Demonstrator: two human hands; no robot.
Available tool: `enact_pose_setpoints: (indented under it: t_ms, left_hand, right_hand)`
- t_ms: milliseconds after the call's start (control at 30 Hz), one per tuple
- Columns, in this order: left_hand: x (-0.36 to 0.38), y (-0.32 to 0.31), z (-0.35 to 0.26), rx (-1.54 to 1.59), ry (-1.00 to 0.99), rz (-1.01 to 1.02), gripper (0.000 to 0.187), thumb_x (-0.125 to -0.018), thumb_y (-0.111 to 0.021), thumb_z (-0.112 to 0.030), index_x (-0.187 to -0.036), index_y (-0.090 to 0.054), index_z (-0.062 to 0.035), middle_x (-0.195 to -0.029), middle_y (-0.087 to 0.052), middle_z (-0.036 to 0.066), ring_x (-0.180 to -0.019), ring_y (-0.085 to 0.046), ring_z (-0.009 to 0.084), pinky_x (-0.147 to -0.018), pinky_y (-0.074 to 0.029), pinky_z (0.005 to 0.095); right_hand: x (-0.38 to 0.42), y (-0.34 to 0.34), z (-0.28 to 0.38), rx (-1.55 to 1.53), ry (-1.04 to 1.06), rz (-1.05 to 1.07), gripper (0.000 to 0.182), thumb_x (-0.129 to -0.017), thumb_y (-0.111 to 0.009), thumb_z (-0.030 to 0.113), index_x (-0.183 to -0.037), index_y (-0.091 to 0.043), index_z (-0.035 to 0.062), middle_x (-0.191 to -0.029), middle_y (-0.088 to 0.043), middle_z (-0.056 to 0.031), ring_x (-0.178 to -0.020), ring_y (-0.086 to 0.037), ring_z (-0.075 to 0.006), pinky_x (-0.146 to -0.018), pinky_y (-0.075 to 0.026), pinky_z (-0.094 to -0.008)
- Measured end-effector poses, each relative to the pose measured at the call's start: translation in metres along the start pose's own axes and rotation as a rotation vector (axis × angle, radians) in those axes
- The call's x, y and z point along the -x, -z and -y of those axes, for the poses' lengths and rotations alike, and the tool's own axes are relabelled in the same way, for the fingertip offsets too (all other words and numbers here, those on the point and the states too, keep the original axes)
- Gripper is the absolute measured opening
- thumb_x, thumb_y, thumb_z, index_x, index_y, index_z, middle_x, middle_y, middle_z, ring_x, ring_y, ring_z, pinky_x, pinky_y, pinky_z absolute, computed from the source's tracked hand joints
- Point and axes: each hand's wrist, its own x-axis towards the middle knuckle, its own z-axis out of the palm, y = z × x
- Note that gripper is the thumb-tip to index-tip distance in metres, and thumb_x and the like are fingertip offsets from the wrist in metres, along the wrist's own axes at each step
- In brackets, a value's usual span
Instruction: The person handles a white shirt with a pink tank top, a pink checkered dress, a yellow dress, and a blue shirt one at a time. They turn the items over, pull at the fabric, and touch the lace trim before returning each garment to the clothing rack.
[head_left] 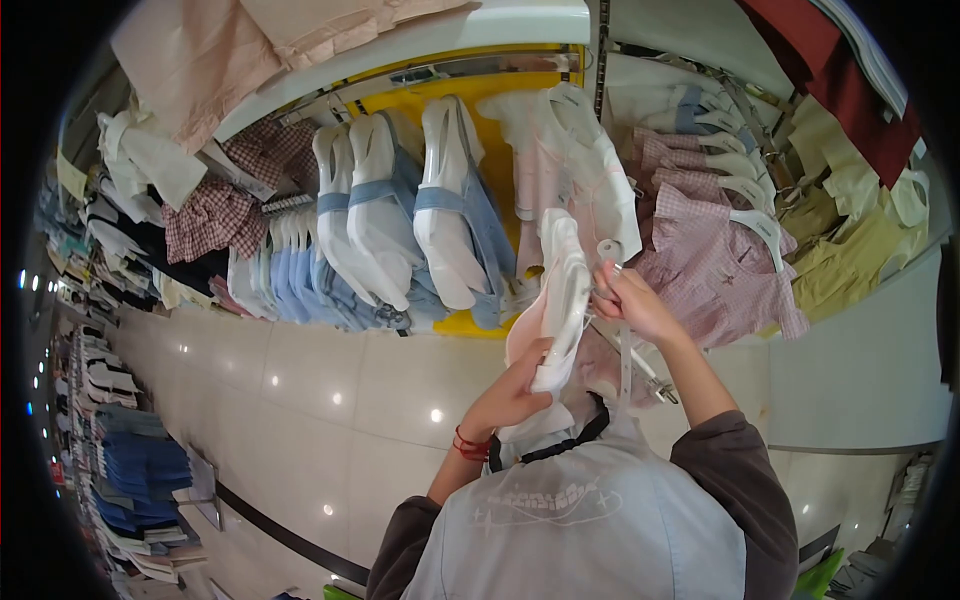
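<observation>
My left hand (512,396), with red bands at the wrist, is closed around a bundle of white hangers with pale garments (562,300), held upright in front of my chest. Just right of the bundle, my right hand (632,300) has its fingers bent together at a light strap or hanger part with a round end; what exactly they grip is too small to tell. A white and pink garment (592,165) hangs on the rack right behind the bundle. Below my right hand a metal rod with a clip (655,380) sticks out.
White and blue children's outfits (450,205) hang at the left of the rack, pink checked dresses (700,240) at the right, and yellow clothes (850,250) farther right. A shelf edge (430,45) runs above. Stacked blue clothes (140,460) stand at the lower left over a tiled floor (300,400).
</observation>
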Motion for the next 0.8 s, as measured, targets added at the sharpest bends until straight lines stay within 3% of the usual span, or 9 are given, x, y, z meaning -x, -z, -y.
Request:
enact_pose_setpoints:
  t_ms: [133,233,333,433,533,567,667,800]
  left_hand:
    - [-0.006,0.011,-0.013,0.137,0.011,-0.166,0.067,-0.061,-0.049,0.004,-0.126,-0.032,-0.0023,-0.112,-0.042,0.006,-0.106,-0.040,0.0153,-0.091,-0.031,0.0247]
    - [-0.023,0.031,-0.031,0.060,-0.012,-0.215,0.067,-0.058,-0.049,0.004,-0.124,-0.035,-0.0015,-0.110,-0.045,0.005,-0.104,-0.042,0.0145,-0.089,-0.033,0.0235]
    - [-0.042,0.045,-0.059,0.042,-0.022,-0.234,0.065,-0.059,-0.048,0.004,-0.122,-0.035,-0.0021,-0.108,-0.044,0.005,-0.102,-0.042,0.0128,-0.088,-0.032,0.0219]
    - [-0.059,0.065,-0.076,-0.043,-0.074,-0.328,0.063,-0.058,-0.048,0.003,-0.120,-0.037,-0.0016,-0.104,-0.045,0.005,-0.098,-0.044,0.0126,-0.085,-0.034,0.0213]
    - [-0.088,0.102,-0.082,-0.074,-0.086,-0.372,0.059,-0.059,-0.049,0.002,-0.117,-0.039,-0.0005,-0.099,-0.048,0.005,-0.091,-0.047,0.0136,-0.080,-0.038,0.0218]
    - [-0.100,0.113,-0.081,-0.062,-0.076,-0.375,0.058,-0.059,-0.049,0.002,-0.116,-0.039,-0.0001,-0.098,-0.049,0.006,-0.089,-0.048,0.0140,-0.078,-0.039,0.0221]
    - [-0.131,0.128,-0.086,-0.038,-0.062,-0.412,0.051,-0.062,-0.049,0.000,-0.113,-0.040,0.0008,-0.093,-0.050,0.007,-0.082,-0.050,0.0157,-0.074,-0.042,0.0239]
    - [-0.168,0.143,-0.070,-0.007,-0.074,-0.484,0.047,-0.065,-0.049,-0.001,-0.110,-0.040,0.0017,-0.091,-0.050,0.008,-0.078,-0.050,0.0171,-0.071,-0.043,0.0249]
  right_hand:
    - [0.007,0.016,-0.021,-0.081,0.049,-0.159,0.047,-0.095,-0.021,0.042,-0.060,-0.027,0.0106,-0.049,-0.029,0.0004,-0.049,-0.034,-0.0125,-0.059,-0.039,-0.0257]
    - [0.023,0.030,-0.018,-0.051,0.124,-0.222,0.047,-0.095,-0.020,0.041,-0.060,-0.029,0.0105,-0.048,-0.034,-0.0019,-0.052,-0.042,-0.0147,-0.065,-0.041,-0.0281]
    - [0.040,0.043,-0.011,0.090,0.286,-0.456,0.048,-0.094,-0.020,0.042,-0.061,-0.032,0.0098,-0.050,-0.043,-0.0059,-0.057,-0.050,-0.0174,-0.068,-0.043,-0.0299]
    - [0.064,0.060,-0.010,-0.003,0.347,-0.650,0.050,-0.094,-0.021,0.044,-0.062,-0.034,0.0088,-0.055,-0.050,-0.0093,-0.062,-0.054,-0.0197,-0.069,-0.042,-0.0300]
    - [0.097,0.068,-0.010,0.036,0.246,-0.666,0.050,-0.093,-0.021,0.046,-0.062,-0.034,0.0084,-0.056,-0.051,-0.0098,-0.061,-0.054,-0.0191,-0.065,-0.044,-0.0301]
    - [0.104,0.064,-0.007,0.039,0.261,-0.647,0.051,-0.093,-0.020,0.046,-0.062,-0.034,0.0081,-0.057,-0.051,-0.0108,-0.057,-0.054,-0.0181,-0.057,-0.045,-0.0287]
    - [0.120,0.058,-0.009,0.166,0.234,-0.647,0.052,-0.093,-0.021,0.046,-0.063,-0.035,0.0069,-0.055,-0.050,-0.0108,-0.053,-0.053,-0.0177,-0.049,-0.046,-0.0274]
    - [0.130,0.041,0.003,0.238,0.165,-0.583,0.053,-0.093,-0.024,0.044,-0.062,-0.038,0.0039,-0.054,-0.050,-0.0104,-0.050,-0.054,-0.0180,-0.046,-0.044,-0.0260]
